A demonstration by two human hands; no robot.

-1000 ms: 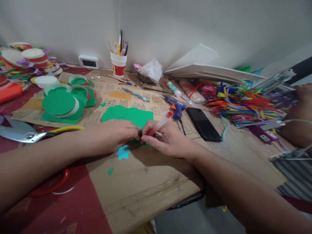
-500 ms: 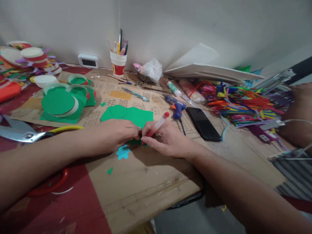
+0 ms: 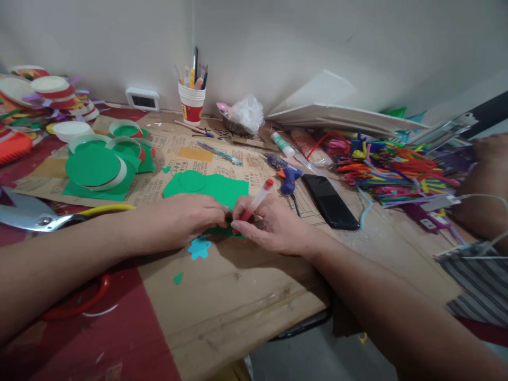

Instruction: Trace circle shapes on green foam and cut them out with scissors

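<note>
Right hand (image 3: 273, 225), fingers bent, grips red-capped translucent pen (image 3: 260, 201), slanted; left hand (image 3: 198, 217) adjoins, pressing wavy-edged green sheet (image 3: 222, 188) near worktop's front edge.

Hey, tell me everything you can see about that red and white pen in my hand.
The pen is slim and straight, apparently plastic, with a cloudy white barrel, a bright red upper end and red showing again lower down. It slants, its upper end leaning to the right, gripped between the thumb and fingers of your right hand. Its lower end points down at the green sheet, close to your left hand. Fingers cover part of it, so I can't tell whether the tip touches the sheet.
</note>
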